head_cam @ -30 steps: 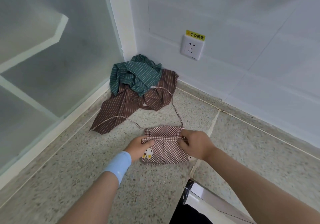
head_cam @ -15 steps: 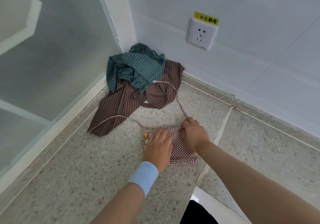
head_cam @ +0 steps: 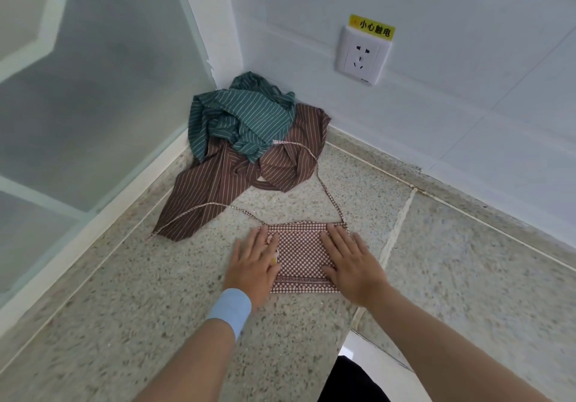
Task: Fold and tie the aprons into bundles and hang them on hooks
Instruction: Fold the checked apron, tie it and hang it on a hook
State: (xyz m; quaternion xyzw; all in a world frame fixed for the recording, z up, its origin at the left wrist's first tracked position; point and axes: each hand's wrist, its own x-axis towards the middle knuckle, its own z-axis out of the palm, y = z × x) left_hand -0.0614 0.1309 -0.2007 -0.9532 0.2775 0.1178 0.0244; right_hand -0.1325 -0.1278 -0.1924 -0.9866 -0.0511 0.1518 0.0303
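Head view is showing both hands lying flat, fingers spread and pressing down, on a folded brown-and-white checked apron (head_cam: pixel 300 253) that is resting on the speckled stone worktop (head_cam: pixel 131 292). Left hand (head_cam: pixel 254 263) is covering the apron's left edge, palm down, gripping nothing, with a light blue wristband (head_cam: pixel 230 310) sitting just behind it on the wrist. Right hand (head_cam: pixel 352 261) is covering the right edge in the same flat, open way, thumb lying across the lower part of the cloth. Between the two hands the checked fabric is lying as a neat rectangle, with a banded hem showing along its near edge. Two thin checked ties are trailing from its far corners: the left tie (head_cam: pixel 199 211) is running out across the worktop and over a corner of the brown cloth, the right tie (head_cam: pixel 324 183) is looping back toward the pile. Beyond, in the corner, a brown striped apron (head_cam: pixel 215 189) is lying crumpled, with a green striped apron (head_cam: pixel 240 118) heaped on top of it against the wall. On the white tiled wall (head_cam: pixel 467 90) a white power socket (head_cam: pixel 363 56) is sitting under a yellow warning label (head_cam: pixel 372 29). To the left, a frosted glass panel (head_cam: pixel 78 90) is meeting the worktop's edge.
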